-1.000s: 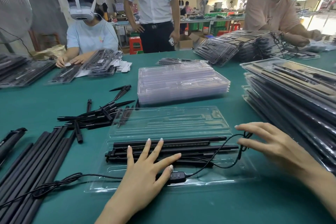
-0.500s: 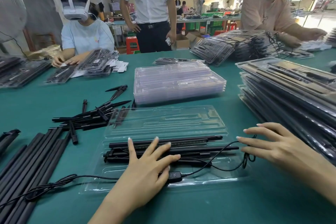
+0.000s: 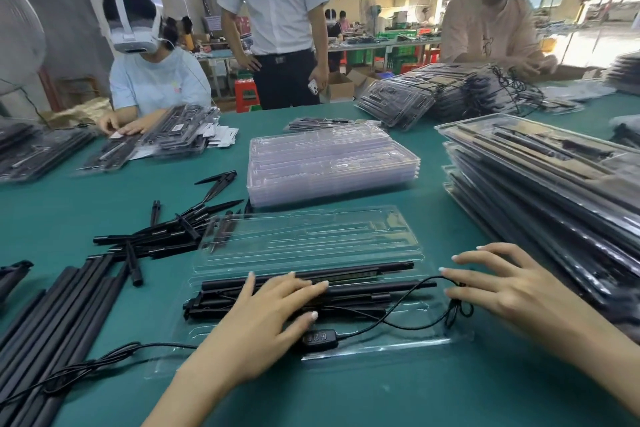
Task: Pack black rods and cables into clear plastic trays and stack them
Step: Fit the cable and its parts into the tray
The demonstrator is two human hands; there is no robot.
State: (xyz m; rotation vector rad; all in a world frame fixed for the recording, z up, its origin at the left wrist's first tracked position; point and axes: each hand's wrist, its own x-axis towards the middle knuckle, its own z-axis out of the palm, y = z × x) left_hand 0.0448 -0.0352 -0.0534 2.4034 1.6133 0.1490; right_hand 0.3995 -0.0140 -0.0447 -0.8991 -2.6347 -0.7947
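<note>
An open clear plastic clamshell tray lies on the green table; its near half holds several long black rods and a thin black cable with an inline three-button switch. The left hand presses flat on the rods, fingers straight; the right hand (fingers spread, relaxed) touches the cable's loop at the tray's right end. One stack of empty clear trays sits beyond, filled trays far right

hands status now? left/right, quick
Left hand: open, fingers flat, pressing the black rods into the clear tray.
Right hand: open, fingers spread at the cable loop, no clear grip.
</note>
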